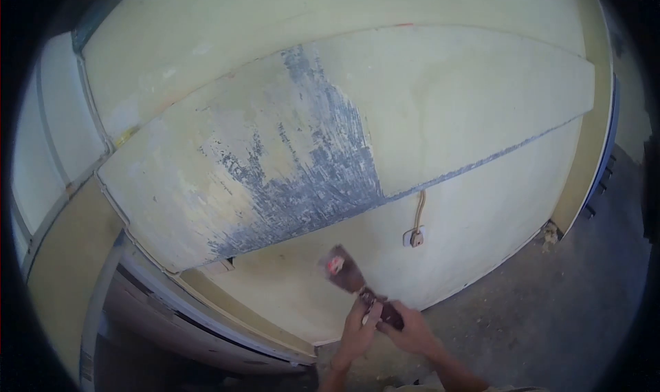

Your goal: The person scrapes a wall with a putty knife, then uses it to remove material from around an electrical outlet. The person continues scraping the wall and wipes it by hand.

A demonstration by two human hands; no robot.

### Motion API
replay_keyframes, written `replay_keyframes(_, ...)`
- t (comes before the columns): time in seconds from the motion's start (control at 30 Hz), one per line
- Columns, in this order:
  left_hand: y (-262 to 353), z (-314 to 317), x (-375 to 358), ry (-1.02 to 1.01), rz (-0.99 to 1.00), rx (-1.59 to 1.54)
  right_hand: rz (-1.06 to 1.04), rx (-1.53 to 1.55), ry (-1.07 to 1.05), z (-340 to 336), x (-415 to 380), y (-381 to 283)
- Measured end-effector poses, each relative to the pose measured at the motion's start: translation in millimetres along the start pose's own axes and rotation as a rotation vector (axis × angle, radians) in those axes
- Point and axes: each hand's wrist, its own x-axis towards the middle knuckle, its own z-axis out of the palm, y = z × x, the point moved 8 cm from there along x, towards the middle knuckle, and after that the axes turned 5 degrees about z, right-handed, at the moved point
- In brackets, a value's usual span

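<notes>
A scraper [347,275] with a wide dark blade and a dark handle is held between my two hands, its blade pointing up and to the left. There is a reddish-white patch on the blade. My left hand [357,333] is closed near the neck of the tool, where handle meets blade. Around the handle's lower end, my right hand [411,330] is closed too. Above the hands is a long pale shelf-like slab [474,96] along the wall. Its middle has a rough grey patch [316,165] with streaky, uneven edges. The blade is apart from the slab.
Below the slab, a plug in a socket [415,238] has a cable running up to the slab's edge. White panels [58,117] stand at the left. A concrete floor [509,323] with small debris lies at the lower right. A dark opening [151,351] shows at the lower left.
</notes>
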Motion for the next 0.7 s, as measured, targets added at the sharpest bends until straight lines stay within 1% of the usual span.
replay_keyframes(0.03, 21.4, -9.6, 10.7, -0.01, -0.01, 0.015, 0.007, 0.019, 0.006, -10.7, 8.0, -23.4)
replay_keyframes(0.1, 56.3, 0.1, 21.5, -0.285, -0.028, -0.064, 0.16, 0.53, -0.262, -10.7, 15.7, -53.3)
replay_keyframes(0.13, 57.0, -3.3, 23.7, -0.293, -0.039, -0.058, 0.167, 0.542, -0.257, -10.9, 20.4, -48.2)
replay_keyframes(0.2, 46.0, -16.1, 30.5, -0.295, -0.025, 0.548, 0.088, 0.201, 0.036, -36.9, 32.9, -28.1)
replay_keyframes(0.23, 31.0, -22.4, 21.7, -0.3, -0.017, 0.558, 0.297, 0.498, -0.141, -33.9, 24.9, -5.7)
replay_keyframes(0.3, -20.4, -34.6, -11.1, -0.426, -0.095, 0.747, 0.283, 0.08, -0.02, -52.9, 0.1, 17.6)
replay_keyframes(0.37, -28.4, -27.3, -41.4, -0.796, -0.275, 0.601, 0.467, 0.047, -0.037, -56.7, -32.5, 69.2)
replay_keyframes(0.4, -19.2, -29.2, -47.9, -0.798, -0.276, 0.598, 0.471, 0.046, -0.037, -54.2, -45.7, 76.3)
replay_keyframes(0.47, 12.8, -30.8, -47.9, -0.728, -0.238, 0.5, 0.59, 0.2, -0.086, -46.2, -67.4, 84.5)
replay_keyframes(0.5, 28.1, -29.9, -45.2, -0.733, -0.241, 0.499, 0.595, 0.202, -0.084, -43.5, -65.7, 77.9)
replay_keyframes(0.57, 112.3, -21.2, -13.1, -0.593, 0.29, 0.455, 0.502, 0.34, -0.056, -34.7, -49.9, 43.7)
replay_keyframes(0.6, 142.8, -16.1, -1.0, -0.546, 0.484, 0.482, 0.515, 0.34, -0.058, -32.3, -41.5, 29.9)
replay_keyframes(0.63, 171.3, -9.9, 11.0, -0.493, 0.679, 0.506, 0.432, 0.351, -0.061, -32.2, -26.8, 7.0)
replay_keyframes(0.67, 190.6, -1.6, 25.5, -0.489, 0.78, 0.546, 0.347, 0.362, -0.063, -31.5, -13.3, -16.1)
replay_keyframes(0.7, 208.5, 6.7, 40.0, -0.483, 0.887, 0.589, 0.288, 0.451, -0.06, -30.0, -2.8, -39.1)
